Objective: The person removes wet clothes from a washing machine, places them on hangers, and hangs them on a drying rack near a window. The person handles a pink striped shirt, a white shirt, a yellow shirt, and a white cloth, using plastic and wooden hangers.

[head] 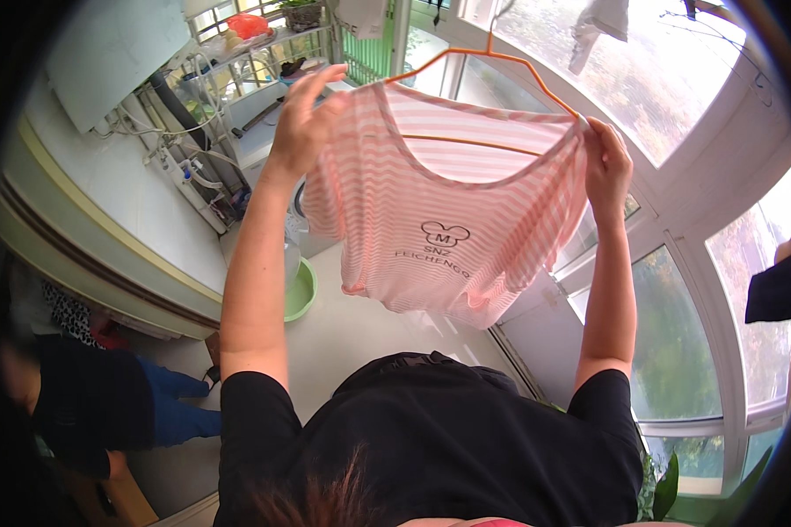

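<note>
A pink and white striped T-shirt (395,204) with a printed mouse-head outline and lettering hangs on an orange clothes hanger (467,51) in front of me. The hanger's arms run into the shirt's neckline, and its hook points up. My right hand (608,158) grips the shirt's shoulder at the right end of the hanger. At the other shoulder is my left hand (306,125), raised with its fingers spread and slightly blurred; the fingertips are beside or against the fabric.
A green plastic basin (301,290) stands on the floor (369,336). Windows (675,336) line the right side, with a light garment (600,29) hanging above. Another person (99,395) is at the lower left. A rack (263,43) holds a red plastic bag (248,25).
</note>
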A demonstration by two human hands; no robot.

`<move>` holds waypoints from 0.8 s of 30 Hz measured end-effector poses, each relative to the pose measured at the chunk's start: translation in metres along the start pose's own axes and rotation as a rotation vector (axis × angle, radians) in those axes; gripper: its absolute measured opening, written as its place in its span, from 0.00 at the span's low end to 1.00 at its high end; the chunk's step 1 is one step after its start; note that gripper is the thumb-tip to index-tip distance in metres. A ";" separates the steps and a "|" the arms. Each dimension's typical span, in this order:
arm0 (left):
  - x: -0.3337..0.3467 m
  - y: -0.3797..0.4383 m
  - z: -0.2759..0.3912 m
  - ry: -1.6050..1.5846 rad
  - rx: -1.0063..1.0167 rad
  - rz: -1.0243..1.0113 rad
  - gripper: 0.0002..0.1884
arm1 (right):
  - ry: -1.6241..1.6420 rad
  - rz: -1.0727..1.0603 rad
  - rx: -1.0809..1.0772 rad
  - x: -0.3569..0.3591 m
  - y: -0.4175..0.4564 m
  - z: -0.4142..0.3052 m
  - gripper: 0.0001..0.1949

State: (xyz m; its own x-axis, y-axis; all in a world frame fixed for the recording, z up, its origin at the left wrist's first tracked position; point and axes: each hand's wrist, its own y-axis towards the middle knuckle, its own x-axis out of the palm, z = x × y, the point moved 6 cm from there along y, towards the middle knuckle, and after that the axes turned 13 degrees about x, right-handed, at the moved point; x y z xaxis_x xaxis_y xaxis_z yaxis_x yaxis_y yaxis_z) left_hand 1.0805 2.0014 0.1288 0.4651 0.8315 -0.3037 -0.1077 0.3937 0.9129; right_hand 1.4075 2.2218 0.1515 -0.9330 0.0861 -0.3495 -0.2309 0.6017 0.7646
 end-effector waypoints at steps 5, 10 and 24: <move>0.027 0.010 0.008 0.145 -0.148 -0.139 0.14 | -0.066 -0.071 -0.184 -0.007 0.002 -0.019 0.11; 0.023 0.018 0.000 0.158 -0.084 -0.041 0.15 | 0.412 -0.413 0.363 0.000 -0.045 0.067 0.33; 0.025 0.019 -0.006 0.028 -0.085 -0.103 0.14 | -0.068 0.025 0.318 -0.063 -0.051 -0.011 0.13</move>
State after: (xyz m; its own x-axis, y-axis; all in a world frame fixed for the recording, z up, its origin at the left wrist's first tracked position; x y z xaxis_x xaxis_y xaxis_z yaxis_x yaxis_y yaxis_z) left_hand 1.0851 2.0319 0.1365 0.4529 0.7951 -0.4034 -0.1355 0.5085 0.8503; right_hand 1.4751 2.1766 0.1403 -0.9142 0.1504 -0.3763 -0.1002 0.8159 0.5695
